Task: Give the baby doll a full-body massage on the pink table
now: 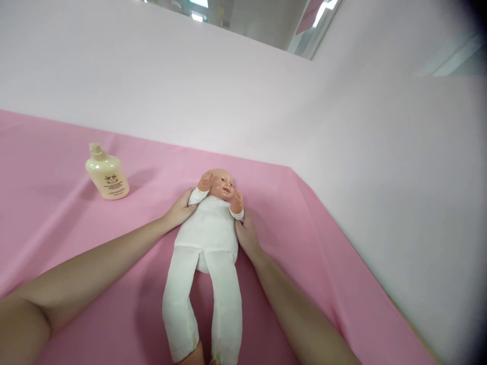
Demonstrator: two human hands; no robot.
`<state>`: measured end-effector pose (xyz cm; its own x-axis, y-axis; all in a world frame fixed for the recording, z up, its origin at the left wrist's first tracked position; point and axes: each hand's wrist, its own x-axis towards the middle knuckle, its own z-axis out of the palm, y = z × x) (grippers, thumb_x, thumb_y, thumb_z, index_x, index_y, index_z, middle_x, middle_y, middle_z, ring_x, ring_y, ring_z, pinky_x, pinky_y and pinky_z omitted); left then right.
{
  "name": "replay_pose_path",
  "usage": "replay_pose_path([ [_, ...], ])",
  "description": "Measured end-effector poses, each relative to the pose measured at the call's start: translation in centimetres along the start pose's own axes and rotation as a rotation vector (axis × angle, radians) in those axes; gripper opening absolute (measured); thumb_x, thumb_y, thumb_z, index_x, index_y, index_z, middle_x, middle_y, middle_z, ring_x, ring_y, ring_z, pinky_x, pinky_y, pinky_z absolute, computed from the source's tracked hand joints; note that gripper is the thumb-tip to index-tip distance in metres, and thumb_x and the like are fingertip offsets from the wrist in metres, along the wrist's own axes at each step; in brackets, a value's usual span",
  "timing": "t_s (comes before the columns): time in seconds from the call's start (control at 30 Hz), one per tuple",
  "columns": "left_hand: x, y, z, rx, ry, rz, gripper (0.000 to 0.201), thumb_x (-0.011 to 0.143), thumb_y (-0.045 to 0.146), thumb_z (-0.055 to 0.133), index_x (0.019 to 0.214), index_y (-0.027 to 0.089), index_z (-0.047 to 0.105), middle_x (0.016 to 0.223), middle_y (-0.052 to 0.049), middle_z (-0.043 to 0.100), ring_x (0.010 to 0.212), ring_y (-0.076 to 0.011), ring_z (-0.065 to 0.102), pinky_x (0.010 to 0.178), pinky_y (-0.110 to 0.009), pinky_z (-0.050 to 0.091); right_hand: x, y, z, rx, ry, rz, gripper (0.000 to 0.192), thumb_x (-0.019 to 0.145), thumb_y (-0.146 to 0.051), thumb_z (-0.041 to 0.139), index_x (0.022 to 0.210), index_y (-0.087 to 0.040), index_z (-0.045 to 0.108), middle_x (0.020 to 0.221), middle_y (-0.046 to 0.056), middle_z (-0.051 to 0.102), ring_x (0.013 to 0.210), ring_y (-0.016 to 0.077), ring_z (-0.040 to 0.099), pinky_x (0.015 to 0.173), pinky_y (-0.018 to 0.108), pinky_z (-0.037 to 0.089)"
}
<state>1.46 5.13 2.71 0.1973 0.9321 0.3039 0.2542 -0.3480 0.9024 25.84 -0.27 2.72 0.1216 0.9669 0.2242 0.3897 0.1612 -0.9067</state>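
A baby doll (207, 228) with a white cloth body lies face up, its head toward the wall and its legs toward me. My left hand (181, 209) grips its upper side just under one raised arm. On the other side, my right hand (246, 234) holds the doll below its other arm. Both thumbs rest along the front of the body, while most of my fingers are hidden beside or behind it. The doll's plastic hands are lifted near its face.
A cream pump bottle (108, 175) with a dark printed label stands to the left on the pink cloth (152, 162). A pale wall (182, 91) rises behind the cloth and along the right. Above it is a reflective glass panel (258, 25).
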Motion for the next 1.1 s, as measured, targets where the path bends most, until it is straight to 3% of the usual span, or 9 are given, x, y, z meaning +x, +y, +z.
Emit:
replay_pose_path([
  [1.1, -0.12, 0.16, -0.07, 0.003, 0.001, -0.013, 0.057, 0.083, 0.034, 0.059, 0.136, 0.019, 0.048, 0.137, -0.011, 0.062, 0.126, -0.0304, 0.059, 0.108, -0.048, 0.045, 0.00, -0.02, -0.02, -0.001, 0.002, 0.000, 0.045, 0.081, -0.024, 0.050, 0.126, -0.023, 0.058, 0.128, 0.008, 0.066, 0.119, 0.0256, 0.060, 0.107, 0.047, 0.046],
])
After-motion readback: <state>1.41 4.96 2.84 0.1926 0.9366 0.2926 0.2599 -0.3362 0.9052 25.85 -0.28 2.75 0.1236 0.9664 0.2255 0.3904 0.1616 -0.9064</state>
